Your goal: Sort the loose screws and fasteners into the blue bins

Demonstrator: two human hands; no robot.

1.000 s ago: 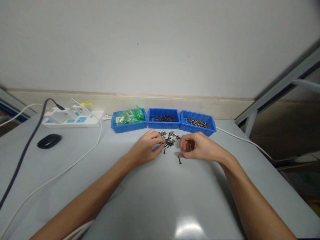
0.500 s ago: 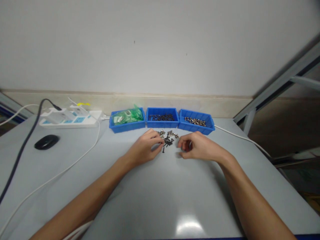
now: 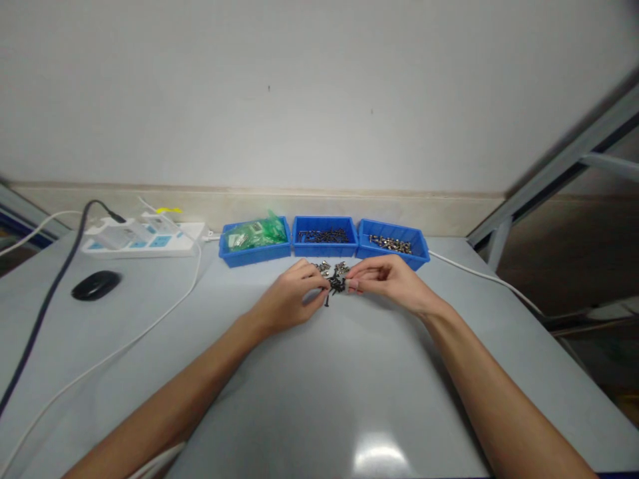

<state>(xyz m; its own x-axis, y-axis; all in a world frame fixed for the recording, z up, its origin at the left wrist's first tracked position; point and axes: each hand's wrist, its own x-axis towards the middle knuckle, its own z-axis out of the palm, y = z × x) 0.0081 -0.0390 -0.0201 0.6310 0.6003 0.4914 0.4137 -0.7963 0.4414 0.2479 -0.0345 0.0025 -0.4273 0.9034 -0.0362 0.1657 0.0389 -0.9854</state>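
A small pile of black screws (image 3: 336, 285) lies on the table, with silvery metal pieces (image 3: 341, 268) just behind it. My left hand (image 3: 294, 294) rests at the pile's left side, thumb and forefinger pinched together by the screws. From the right, my right hand (image 3: 382, 283) reaches the pile's edge with its thumb and fingers drawn close together. Whatever is between the fingertips of either hand is too small to make out. One black screw (image 3: 327, 301) lies a little apart at the front.
Behind the pile stand three blue bins: one with a green plastic bag (image 3: 259, 233), one with dark screws (image 3: 324, 236), one with shiny metal pieces (image 3: 392, 244). On the left are a power strip (image 3: 150, 247), a black mouse (image 3: 96, 285) and cables.
My right hand has moved left to the pile, and its curled, parted fingers have come together at the screws. My left hand has stayed nearly still.
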